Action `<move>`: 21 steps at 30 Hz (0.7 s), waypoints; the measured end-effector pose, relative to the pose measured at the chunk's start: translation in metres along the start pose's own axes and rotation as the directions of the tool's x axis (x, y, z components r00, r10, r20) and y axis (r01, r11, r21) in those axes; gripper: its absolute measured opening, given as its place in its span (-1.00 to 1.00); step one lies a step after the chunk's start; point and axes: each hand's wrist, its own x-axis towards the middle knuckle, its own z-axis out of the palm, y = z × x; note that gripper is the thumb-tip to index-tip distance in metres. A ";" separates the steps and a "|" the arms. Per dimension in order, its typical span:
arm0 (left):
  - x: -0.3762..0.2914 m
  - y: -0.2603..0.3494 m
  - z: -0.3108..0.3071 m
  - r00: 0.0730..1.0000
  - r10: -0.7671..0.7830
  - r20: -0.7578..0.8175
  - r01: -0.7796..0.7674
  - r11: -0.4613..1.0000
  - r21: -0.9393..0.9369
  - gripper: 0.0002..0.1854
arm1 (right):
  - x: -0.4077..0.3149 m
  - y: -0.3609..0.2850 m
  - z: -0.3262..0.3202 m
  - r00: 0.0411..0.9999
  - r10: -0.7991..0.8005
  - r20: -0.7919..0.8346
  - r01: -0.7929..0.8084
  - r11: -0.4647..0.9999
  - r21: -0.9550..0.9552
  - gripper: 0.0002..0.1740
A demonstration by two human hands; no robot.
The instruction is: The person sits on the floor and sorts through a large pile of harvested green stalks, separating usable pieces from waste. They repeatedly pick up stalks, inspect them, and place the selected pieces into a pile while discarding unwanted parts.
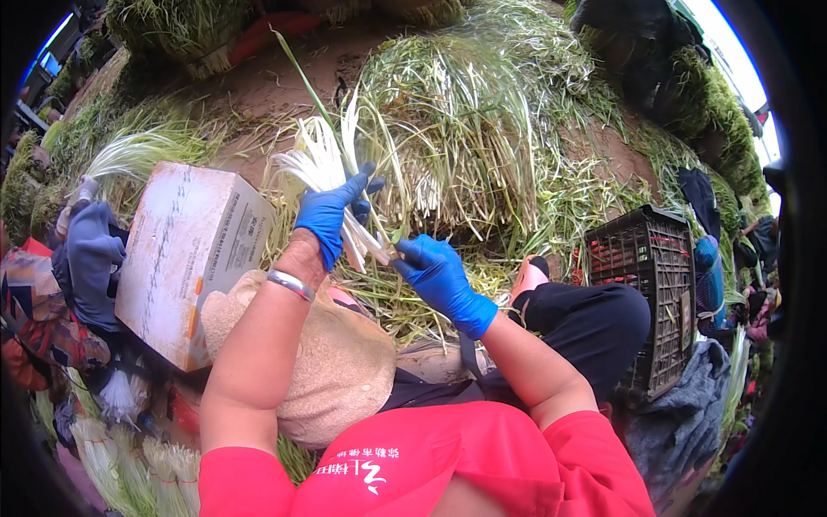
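My left hand point(339, 203), in a blue glove, grips a loose bundle of white leek-like stalks point(320, 155) around its middle. The white ends fan out up and left of the hand, and one long green leaf sticks up beyond them. My right hand point(429, 268), gloved in the same blue, pinches the lower end of a stalk point(381, 232) just below the bundle. Its fingertips are partly hidden, along with a small bit of green leaf there. Beyond both hands lies a large heap of green-and-white stalks point(452, 129).
A white carton point(171, 252) bearing print stands at left, beside a tan fleecy cover point(342, 368) by my lap. To the right is a black plastic crate point(665, 304). Tied white bundles point(106, 452) lie at lower left. Another person's sleeve point(94, 242) shows at far left.
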 end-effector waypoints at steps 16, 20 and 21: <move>-0.003 -0.004 -0.003 0.963 -0.082 0.255 0.095 0.995 -0.038 -0.84 | 0.079 -0.012 -0.010 0.849 0.431 0.306 -0.400 0.144 0.905 -0.80; 0.002 -0.011 -0.006 0.960 -0.136 0.244 0.144 0.989 -0.018 -0.84 | 0.076 -0.003 -0.005 0.830 0.443 0.339 -0.445 0.159 0.881 -0.81; 0.002 -0.011 -0.006 0.961 -0.120 0.251 0.128 0.992 -0.015 -0.84 | 0.076 -0.001 -0.005 0.857 0.375 0.354 -0.436 0.159 0.886 -0.81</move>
